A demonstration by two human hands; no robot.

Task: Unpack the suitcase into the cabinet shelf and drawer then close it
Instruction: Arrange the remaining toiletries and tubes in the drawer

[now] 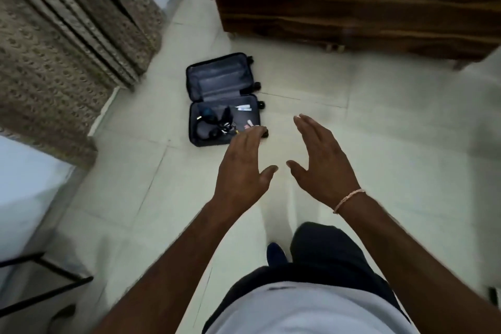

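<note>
A small dark suitcase point(195, 89) lies open on the pale tiled floor ahead of me. Its far half shows only bare lining. The near half holds several small items: dark headphones point(207, 123), a white tube point(243, 108) and some tangled dark pieces. My left hand point(244, 168) is stretched forward with straight fingers, its fingertips overlapping the suitcase's near right corner in the picture, well above it. My right hand point(322, 163) is held out beside it, fingers straight, holding nothing. No cabinet is in view.
A wooden bed point(352, 16) with a pink cover stands at the back right. Brown patterned curtains point(59, 43) hang at the left. A black metal frame point(40, 279) and a white surface sit at the lower left. My dark trouser leg and shoe are below.
</note>
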